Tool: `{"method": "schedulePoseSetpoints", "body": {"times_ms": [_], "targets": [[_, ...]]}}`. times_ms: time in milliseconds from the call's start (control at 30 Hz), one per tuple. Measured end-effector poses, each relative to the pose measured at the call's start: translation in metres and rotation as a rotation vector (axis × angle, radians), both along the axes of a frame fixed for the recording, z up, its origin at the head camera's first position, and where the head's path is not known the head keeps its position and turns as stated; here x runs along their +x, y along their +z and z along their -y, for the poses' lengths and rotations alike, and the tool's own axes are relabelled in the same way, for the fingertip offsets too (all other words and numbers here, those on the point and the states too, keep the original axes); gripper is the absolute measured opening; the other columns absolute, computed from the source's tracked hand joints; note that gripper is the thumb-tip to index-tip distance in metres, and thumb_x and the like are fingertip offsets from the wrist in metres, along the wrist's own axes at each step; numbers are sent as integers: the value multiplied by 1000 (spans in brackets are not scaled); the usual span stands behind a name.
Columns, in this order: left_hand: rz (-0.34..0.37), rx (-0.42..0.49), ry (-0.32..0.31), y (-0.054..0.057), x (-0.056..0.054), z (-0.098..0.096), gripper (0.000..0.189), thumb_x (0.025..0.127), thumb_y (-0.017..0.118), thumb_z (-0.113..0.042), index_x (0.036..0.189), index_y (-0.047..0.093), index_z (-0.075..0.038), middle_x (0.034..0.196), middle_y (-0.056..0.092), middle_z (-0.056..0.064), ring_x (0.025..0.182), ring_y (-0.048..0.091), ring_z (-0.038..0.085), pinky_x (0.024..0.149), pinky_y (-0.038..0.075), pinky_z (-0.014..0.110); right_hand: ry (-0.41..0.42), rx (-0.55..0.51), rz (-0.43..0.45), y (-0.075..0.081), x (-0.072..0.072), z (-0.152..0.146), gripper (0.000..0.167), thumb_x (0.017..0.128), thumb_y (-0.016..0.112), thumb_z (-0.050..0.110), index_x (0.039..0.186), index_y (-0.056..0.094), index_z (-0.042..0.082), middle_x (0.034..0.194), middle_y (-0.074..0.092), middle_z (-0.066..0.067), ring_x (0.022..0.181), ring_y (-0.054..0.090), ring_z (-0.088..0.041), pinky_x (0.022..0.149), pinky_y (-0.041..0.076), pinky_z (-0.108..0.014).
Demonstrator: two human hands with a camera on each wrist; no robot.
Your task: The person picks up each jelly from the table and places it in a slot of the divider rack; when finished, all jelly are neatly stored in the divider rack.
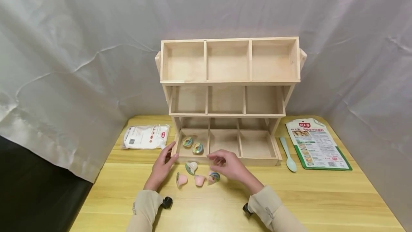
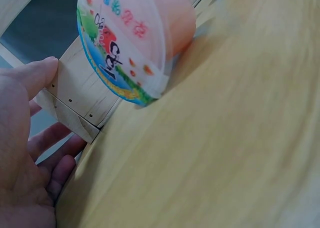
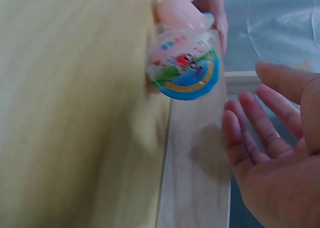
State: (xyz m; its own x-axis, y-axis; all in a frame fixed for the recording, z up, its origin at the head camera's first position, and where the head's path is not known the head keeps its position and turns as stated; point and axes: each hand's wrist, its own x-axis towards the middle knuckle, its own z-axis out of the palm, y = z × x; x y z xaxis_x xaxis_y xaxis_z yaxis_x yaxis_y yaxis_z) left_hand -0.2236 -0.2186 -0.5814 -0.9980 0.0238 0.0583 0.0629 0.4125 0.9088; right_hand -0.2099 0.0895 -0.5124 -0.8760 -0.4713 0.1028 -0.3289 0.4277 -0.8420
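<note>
My left hand (image 1: 161, 167) grips the front left corner of a tiered wooden storage box (image 1: 225, 161), its thumb on the front board and fingers along the side. Two jelly cups, one blue-rimmed (image 1: 197, 148) and one orange-tinted (image 1: 187, 141), lie lid up in the bottom left compartment. Several more lie on the table before it, among them a pink one (image 1: 199, 180) and one with a colourful lid (image 1: 214, 177). My right hand (image 1: 229, 165) hovers near the box's front edge, holding nothing, fingers loosely bent. A pink jelly cup (image 2: 135, 43) looms close in the left wrist view.
Two upper tiers, a top one (image 1: 230, 82) and a middle one (image 1: 227, 115), rise behind the bottom tray. A white pouch (image 1: 146, 136) lies on the left. Over on the right are a pale green spoon (image 1: 288, 155) and a green-and-white packet (image 1: 318, 145). Grey curtains surround the table (image 1: 206, 210).
</note>
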Motion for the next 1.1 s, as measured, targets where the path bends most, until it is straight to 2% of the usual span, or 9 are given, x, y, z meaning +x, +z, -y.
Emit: {"method": "schedulePoseSetpoints", "body": {"times_ms": [167,333,433,600,867,1100], "targets": [[4,-5,2,-1,1,0,60,104,61,-45,159,41,-33,156,48,10,130,57,33,106,47,51,78,78,51,-11,10,-2,40,92,80,15,130,70,7,121,71,-9,104,68,-22,91,57,-34],[-1,5,7,-2,1,-1,59,104,62,-41,158,42,-31,155,50,10,128,59,32,105,47,49,124,126,2,-18,12,-1,39,87,85,17,123,74,4,112,72,-6,98,67,-18,86,56,-30],[-8,14,6,-2,1,-1,59,104,62,-38,159,42,-28,154,50,12,128,59,33,104,47,50,124,163,-26,-21,12,0,36,86,86,19,119,75,6,109,71,-3,94,63,-13,81,53,-25],[-10,29,11,-3,2,-2,59,104,64,-34,159,43,-25,153,51,14,128,58,35,105,46,51,121,190,-48,-22,12,0,33,86,86,17,116,76,8,109,70,-1,93,59,-9,80,49,-23],[-24,-4,9,-1,1,-2,58,105,61,-39,158,43,-28,155,50,11,127,60,31,103,49,46,119,195,-33,-24,9,0,31,87,85,21,115,76,9,105,68,2,88,57,-8,76,49,-22],[-12,14,-4,3,1,-1,59,105,61,-42,159,42,-29,156,49,12,129,58,33,105,46,51,116,194,-27,-24,7,0,30,88,84,23,115,76,10,105,69,3,87,58,-8,76,50,-22]]}}
